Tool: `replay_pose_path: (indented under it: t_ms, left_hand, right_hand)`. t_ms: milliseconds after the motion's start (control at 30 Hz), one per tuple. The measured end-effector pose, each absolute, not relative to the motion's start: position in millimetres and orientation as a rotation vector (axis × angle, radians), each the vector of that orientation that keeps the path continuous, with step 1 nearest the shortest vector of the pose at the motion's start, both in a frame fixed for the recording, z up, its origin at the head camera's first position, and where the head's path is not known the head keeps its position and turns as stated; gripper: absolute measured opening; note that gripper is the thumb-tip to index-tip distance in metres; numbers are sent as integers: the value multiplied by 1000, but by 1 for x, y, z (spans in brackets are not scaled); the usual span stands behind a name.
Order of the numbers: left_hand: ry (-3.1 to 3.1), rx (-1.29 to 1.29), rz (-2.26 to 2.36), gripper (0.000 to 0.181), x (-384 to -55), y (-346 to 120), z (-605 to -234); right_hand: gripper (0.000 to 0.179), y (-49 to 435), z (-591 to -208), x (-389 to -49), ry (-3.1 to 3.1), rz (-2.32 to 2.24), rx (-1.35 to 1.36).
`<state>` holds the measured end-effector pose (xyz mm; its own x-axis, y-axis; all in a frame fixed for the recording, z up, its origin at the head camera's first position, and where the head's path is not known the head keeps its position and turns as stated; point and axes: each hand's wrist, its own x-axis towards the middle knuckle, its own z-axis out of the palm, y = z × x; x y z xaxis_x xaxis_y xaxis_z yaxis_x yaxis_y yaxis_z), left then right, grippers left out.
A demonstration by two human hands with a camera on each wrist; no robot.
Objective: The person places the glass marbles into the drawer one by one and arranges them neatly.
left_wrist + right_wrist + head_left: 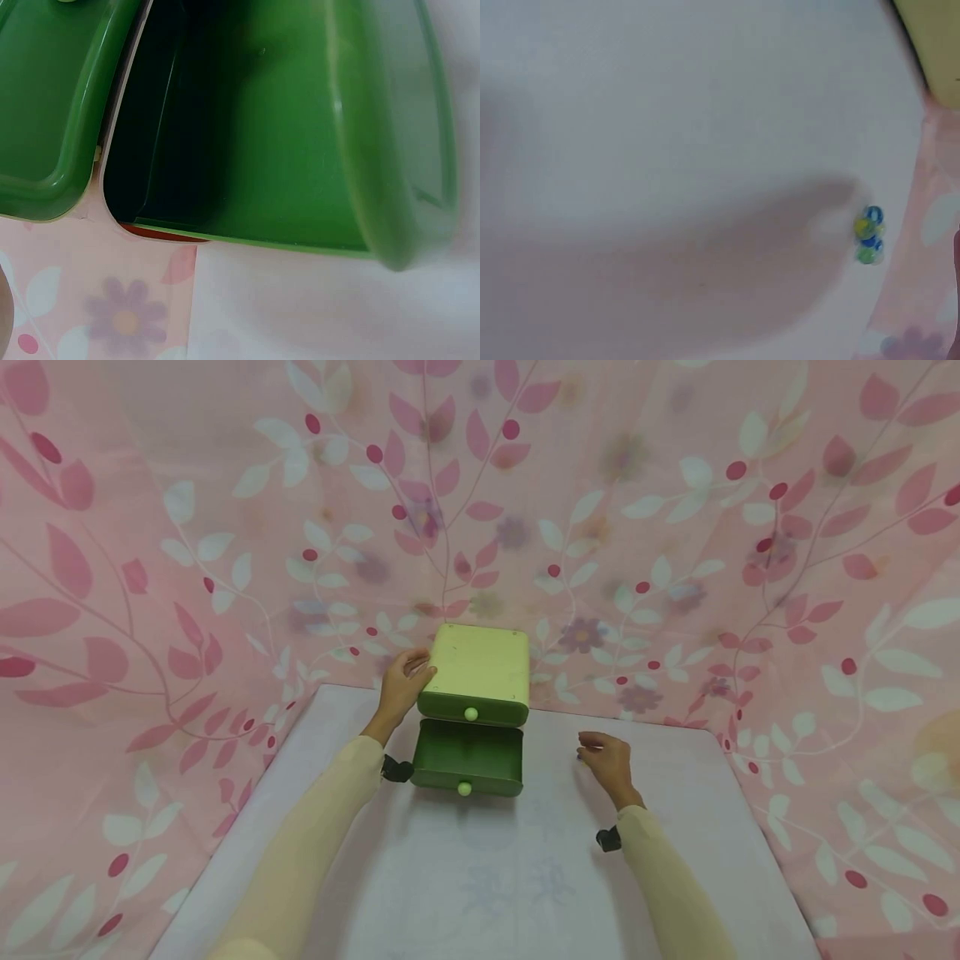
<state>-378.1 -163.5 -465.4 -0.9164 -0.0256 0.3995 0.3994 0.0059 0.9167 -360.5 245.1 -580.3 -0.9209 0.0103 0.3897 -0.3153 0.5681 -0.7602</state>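
A small light-green two-drawer chest (480, 664) stands at the back of the table, its upper drawer (450, 706) closed. The dark green lower drawer (498, 756) is pulled out and nothing shows in it; its inside (292, 150) fills much of the left wrist view. My left hand (405, 685) rests against the chest's left side, thumb near the top edge. To the right of the chest, my right hand (609, 764) hovers with bent fingers. A small cluster of blue, yellow and green glass marbles (868, 234) lies by it; the head view shows only a blue spot beside the fingertips.
A white-covered table (450, 893) extends toward me, with faint bluish marks on its cloth. Pink floral curtain (622, 568) surrounds its back and sides, close behind the chest. A black wrist strap or camera (609, 838) sits under each wrist.
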Motion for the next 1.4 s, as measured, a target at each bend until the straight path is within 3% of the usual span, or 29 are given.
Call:
replay_pose_path:
  t_ms: [1000,1400]
  left_hand:
    - [-2024,-352,-1972,49,-378,-164,-464]
    - [-2010,-364,-1985,50,-379,-163,-465]
  right_hand:
    - [29,259,-620,-357,-2647,1257,21]
    - [29,257,-618,-359,-2715,1189,-36]
